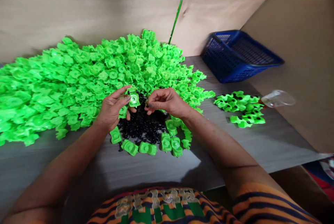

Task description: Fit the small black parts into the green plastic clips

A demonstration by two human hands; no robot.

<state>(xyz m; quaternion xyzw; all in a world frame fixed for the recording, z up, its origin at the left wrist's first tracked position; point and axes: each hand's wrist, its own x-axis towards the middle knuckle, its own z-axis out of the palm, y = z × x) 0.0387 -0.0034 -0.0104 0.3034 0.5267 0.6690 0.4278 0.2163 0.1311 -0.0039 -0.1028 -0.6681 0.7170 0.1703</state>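
My left hand [112, 109] is closed on a green plastic toy car body [134, 100], tilted up between thumb and fingers. A bit of black shows at its upper edge, and more green plastic sits lower in the same hand. Just to the right, apart from it, my right hand [167, 102] pinches a small black part at its fingertips, mostly hidden. Below both hands lies a heap of small black parts [142, 126], which look like wheel axles. Several green car bodies [147, 148] lie in a curved line along the heap's near edge.
A large pile of green car bodies [91, 74] spreads across the back and left of the grey table [161, 171]. Car bodies with black parts [240, 103] lie at the right, beside a clear plastic cup [279, 98] on its side. A blue basket [224, 60] stands behind, against wooden panels.
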